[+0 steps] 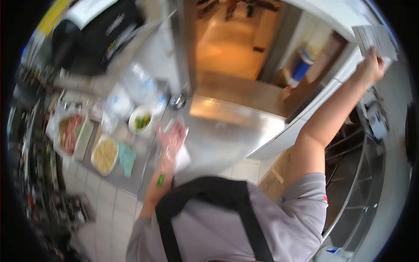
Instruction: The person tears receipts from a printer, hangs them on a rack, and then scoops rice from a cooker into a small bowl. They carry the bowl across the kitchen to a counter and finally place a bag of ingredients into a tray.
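My right hand [372, 69] is raised far out at the upper right, bare, with its fingers closed on the lower edge of a printed paper slip [379, 43]. The slip is up against the wall area there. Low over the steel counter [214, 144], my left hand [173, 136] wears a clear plastic glove, its fingers apart. White paper [183, 160] shows beside and under that wrist. Close to the left hand stands a white bowl [131, 124] of green pieces, with a metal cup [177, 101] just beyond the fingers.
Left on the counter are a tray of sliced meat [70, 134], a container of pale shredded food [105, 154], a teal cloth [126, 160] and clear plastic bags [139, 83]. A pass-through opening [227, 48] lies ahead. Wire racking [353, 179] stands at the right.
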The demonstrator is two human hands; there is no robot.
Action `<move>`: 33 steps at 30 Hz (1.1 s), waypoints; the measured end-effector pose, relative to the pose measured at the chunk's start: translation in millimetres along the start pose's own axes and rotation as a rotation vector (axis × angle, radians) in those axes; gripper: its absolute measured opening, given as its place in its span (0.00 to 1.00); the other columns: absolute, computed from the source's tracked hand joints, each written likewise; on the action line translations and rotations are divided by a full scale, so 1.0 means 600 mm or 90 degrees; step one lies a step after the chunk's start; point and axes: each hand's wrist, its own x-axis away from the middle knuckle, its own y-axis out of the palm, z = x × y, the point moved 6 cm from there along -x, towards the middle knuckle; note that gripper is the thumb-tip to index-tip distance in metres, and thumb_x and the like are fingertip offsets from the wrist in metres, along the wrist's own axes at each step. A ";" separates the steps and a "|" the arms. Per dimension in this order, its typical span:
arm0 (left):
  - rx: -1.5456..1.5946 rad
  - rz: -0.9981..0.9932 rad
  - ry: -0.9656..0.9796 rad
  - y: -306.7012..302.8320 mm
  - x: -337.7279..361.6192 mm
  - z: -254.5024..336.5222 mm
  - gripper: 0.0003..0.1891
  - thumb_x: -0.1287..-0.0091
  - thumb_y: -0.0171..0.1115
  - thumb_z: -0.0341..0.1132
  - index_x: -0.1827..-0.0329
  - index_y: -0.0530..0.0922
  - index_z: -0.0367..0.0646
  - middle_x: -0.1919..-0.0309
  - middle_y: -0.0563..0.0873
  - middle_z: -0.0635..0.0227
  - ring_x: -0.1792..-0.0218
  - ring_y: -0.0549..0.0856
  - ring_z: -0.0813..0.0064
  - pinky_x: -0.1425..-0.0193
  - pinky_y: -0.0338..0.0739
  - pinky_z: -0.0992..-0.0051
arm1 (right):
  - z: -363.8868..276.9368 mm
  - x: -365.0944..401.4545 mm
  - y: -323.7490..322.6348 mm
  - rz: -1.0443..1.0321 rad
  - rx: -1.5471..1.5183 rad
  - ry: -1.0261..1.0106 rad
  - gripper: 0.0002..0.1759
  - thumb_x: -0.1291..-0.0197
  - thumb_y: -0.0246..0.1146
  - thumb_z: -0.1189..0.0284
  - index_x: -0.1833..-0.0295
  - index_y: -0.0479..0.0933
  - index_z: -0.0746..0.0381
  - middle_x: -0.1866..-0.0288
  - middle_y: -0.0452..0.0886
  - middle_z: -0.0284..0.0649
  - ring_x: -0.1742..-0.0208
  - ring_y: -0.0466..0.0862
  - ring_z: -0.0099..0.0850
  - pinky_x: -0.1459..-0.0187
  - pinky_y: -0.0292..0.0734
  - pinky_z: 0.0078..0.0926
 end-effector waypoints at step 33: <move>-0.033 -0.080 0.169 0.153 0.163 0.065 0.41 0.46 0.41 0.71 0.61 0.74 0.34 0.72 0.77 0.56 0.68 0.76 0.60 0.60 0.76 0.66 | -0.122 1.020 0.014 -0.805 -0.178 1.215 0.15 0.55 0.64 0.85 0.76 0.65 0.57 0.78 0.73 0.30 0.76 0.75 0.20 0.73 0.71 0.17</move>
